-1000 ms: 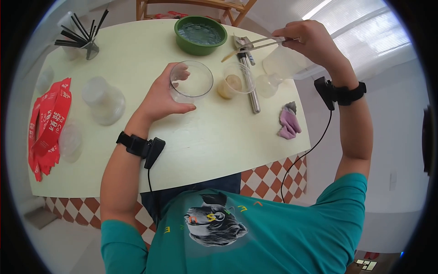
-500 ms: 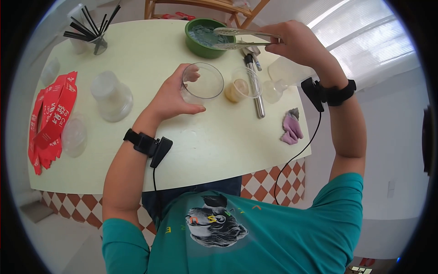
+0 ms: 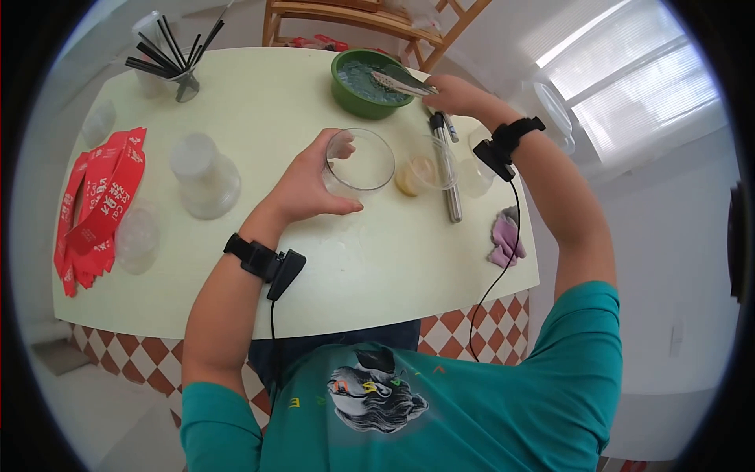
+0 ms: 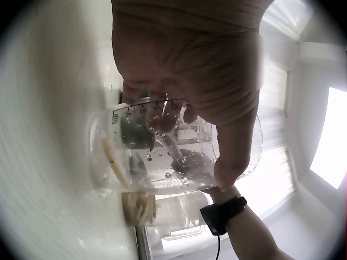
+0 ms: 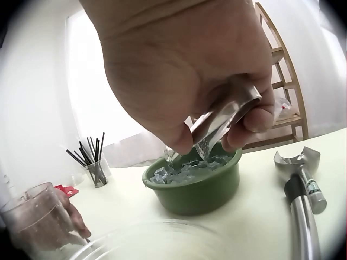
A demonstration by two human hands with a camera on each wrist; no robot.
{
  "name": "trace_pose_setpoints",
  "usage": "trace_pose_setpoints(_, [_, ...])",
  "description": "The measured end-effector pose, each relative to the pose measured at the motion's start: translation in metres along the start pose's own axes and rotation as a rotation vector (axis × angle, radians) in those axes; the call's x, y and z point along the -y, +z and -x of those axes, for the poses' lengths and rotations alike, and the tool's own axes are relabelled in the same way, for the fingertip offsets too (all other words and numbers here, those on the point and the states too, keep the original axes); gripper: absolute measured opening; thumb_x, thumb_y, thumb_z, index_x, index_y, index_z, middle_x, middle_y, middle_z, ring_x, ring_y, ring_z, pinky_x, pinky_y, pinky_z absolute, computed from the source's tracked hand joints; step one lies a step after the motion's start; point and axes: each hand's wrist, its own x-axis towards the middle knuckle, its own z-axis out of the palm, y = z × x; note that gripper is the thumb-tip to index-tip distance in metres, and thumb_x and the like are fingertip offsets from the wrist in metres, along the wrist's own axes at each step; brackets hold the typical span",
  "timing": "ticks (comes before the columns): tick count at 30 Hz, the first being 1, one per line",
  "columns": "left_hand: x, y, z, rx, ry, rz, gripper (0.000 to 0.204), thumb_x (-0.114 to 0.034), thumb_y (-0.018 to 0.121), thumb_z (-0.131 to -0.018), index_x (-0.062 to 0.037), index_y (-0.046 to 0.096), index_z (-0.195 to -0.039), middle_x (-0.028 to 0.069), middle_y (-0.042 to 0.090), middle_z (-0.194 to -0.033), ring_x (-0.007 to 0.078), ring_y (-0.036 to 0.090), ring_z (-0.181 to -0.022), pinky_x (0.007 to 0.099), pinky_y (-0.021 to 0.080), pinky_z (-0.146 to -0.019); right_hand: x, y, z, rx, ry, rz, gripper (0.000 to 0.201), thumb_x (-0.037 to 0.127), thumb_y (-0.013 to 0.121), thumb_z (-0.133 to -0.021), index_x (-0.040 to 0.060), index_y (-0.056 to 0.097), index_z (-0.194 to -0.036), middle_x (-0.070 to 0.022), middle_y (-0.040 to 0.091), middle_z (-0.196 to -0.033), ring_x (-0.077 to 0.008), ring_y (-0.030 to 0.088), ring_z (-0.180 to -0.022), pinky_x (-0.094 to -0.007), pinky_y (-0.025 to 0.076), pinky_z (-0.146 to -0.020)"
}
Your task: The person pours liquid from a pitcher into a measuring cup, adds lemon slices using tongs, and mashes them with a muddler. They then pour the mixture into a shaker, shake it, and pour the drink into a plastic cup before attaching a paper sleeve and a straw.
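My left hand (image 3: 303, 185) grips a clear cup (image 4: 162, 146) from its left side, thumb and fingers curled round the wall. Black marks and water drops show on the cup, and a thin yellowish strip (image 4: 114, 162) is visible through it near the base. My right hand (image 3: 464, 98) holds metal tongs (image 3: 401, 82) at the far right of the table. Their tips reach into a green basin (image 5: 200, 192) of ice cubes (image 5: 190, 172). To the right of the clear cup stands a plastic cup (image 3: 432, 161) with tan slices (image 4: 138, 208) at its bottom.
Beyond the plastic cup lie a metal rod with a black end (image 3: 448, 177) and a metal jigger (image 5: 298, 162). A purple cloth (image 3: 505, 240) is at the right edge. Stacked cups (image 3: 204, 177), red packets (image 3: 98, 208) and black straws (image 3: 169, 51) stand left.
My right hand has moved from above the plastic cup to the green basin, lowering the tongs into it. The tongs spread on the way. My left hand keeps holding the clear cup.
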Motion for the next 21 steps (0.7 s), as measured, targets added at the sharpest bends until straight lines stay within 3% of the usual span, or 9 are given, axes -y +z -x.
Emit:
trace_pose_setpoints(1, [0.001, 0.000, 0.000, 0.006, -0.008, 0.009, 0.093, -0.012, 0.086, -0.051, -0.0089, 0.041, -0.133, 0.0090, 0.055, -0.123, 0.0231, 0.051, -0.120, 0.0421, 0.039, -0.103, 0.001, 0.002, -0.008, 0.028, -0.043, 0.011, 0.039, 0.031, 0.060, -0.085, -0.0024, 0.063, -0.104, -0.0199, 0.067, -0.094, -0.0348, 0.063, -0.092, -0.0433, 0.048, -0.081])
trace_pose_setpoints(5, [0.000, -0.001, 0.000, 0.010, -0.011, 0.012, 0.094, -0.012, 0.086, -0.050, -0.0088, 0.041, -0.133, 0.0095, 0.055, -0.122, 0.0235, 0.051, -0.120, 0.0428, 0.039, -0.103, 0.001, 0.009, -0.031, 0.046, -0.074, 0.003, 0.038, 0.030, 0.061, -0.084, -0.0016, 0.064, -0.103, -0.0203, 0.067, -0.095, -0.0356, 0.063, -0.093, -0.0428, 0.048, -0.082])
trace_pose_setpoints(7, [0.000, -0.001, 0.000, 0.012, -0.004, 0.026, 0.095, -0.010, 0.086, -0.049, -0.0087, 0.041, -0.133, 0.0099, 0.055, -0.122, 0.0236, 0.051, -0.120, 0.0431, 0.039, -0.103, 0.003, 0.013, -0.037, 0.044, -0.090, 0.116, 0.037, 0.026, 0.062, -0.085, 0.0009, 0.061, -0.112, -0.0181, 0.066, -0.097, -0.0326, 0.063, -0.090, -0.0406, 0.049, -0.079])
trace_pose_setpoints(11, [-0.002, -0.001, 0.001, 0.018, -0.014, 0.005, 0.095, -0.009, 0.086, -0.049, -0.0086, 0.041, -0.133, 0.0093, 0.055, -0.123, 0.0232, 0.051, -0.120, 0.0428, 0.039, -0.104, 0.010, 0.018, -0.038, 0.040, -0.095, 0.227, 0.038, 0.029, 0.063, -0.084, 0.0030, 0.061, -0.113, -0.0185, 0.067, -0.097, -0.0348, 0.062, -0.091, -0.0417, 0.048, -0.081])
trace_pose_setpoints(13, [-0.002, -0.001, 0.000, -0.001, 0.009, -0.006, 0.089, -0.014, 0.086, -0.051, -0.0062, 0.042, -0.128, 0.0148, 0.056, -0.119, 0.0258, 0.052, -0.118, 0.0367, 0.042, -0.100, 0.012, 0.017, -0.036, 0.014, -0.083, 0.193, 0.040, 0.031, 0.065, -0.083, 0.0053, 0.062, -0.114, -0.0181, 0.067, -0.095, -0.0347, 0.062, -0.091, -0.0416, 0.048, -0.081])
trace_pose_setpoints(15, [-0.002, -0.001, 0.000, -0.004, 0.008, -0.012, 0.090, -0.014, 0.086, -0.051, -0.0062, 0.042, -0.128, 0.0145, 0.056, -0.119, 0.0258, 0.053, -0.118, 0.0366, 0.042, -0.100, 0.013, 0.011, -0.032, -0.011, -0.070, 0.233, 0.041, 0.031, 0.065, -0.083, 0.0056, 0.062, -0.115, -0.0177, 0.067, -0.095, -0.0344, 0.062, -0.091, -0.0420, 0.048, -0.080])
trace_pose_setpoints(17, [-0.002, -0.001, 0.000, 0.001, 0.009, -0.019, 0.090, -0.015, 0.086, -0.050, -0.0063, 0.042, -0.129, 0.0143, 0.057, -0.120, 0.0258, 0.053, -0.117, 0.0366, 0.042, -0.100, 0.014, 0.000, -0.018, -0.037, -0.051, 0.271, 0.042, 0.032, 0.065, -0.083, 0.0060, 0.062, -0.116, -0.0173, 0.067, -0.096, -0.0341, 0.063, -0.090, -0.0423, 0.048, -0.079])
trace_pose_setpoints(19, [-0.002, -0.001, 0.000, 0.000, -0.013, -0.028, 0.091, -0.015, 0.086, -0.050, -0.0061, 0.042, -0.129, 0.0139, 0.057, -0.120, 0.0256, 0.053, -0.118, 0.0367, 0.043, -0.100, 0.011, -0.019, 0.011, -0.292, -0.069, 0.219, 0.039, 0.032, 0.065, -0.083, 0.0084, 0.063, -0.114, -0.0149, 0.068, -0.095, -0.0325, 0.064, -0.090, -0.0440, 0.050, -0.078])
trace_pose_setpoints(21, [0.000, 0.000, 0.000, 0.005, -0.024, -0.018, 0.093, -0.012, 0.086, -0.050, -0.0080, 0.042, -0.131, 0.0100, 0.056, -0.122, 0.0234, 0.052, -0.119, 0.0389, 0.041, -0.101, 0.012, -0.028, 0.057, -0.315, -0.031, 0.059, 0.034, 0.028, 0.064, -0.084, 0.0101, 0.064, -0.113, -0.0133, 0.069, -0.089, -0.0315, 0.065, -0.084, -0.0427, 0.051, -0.073])
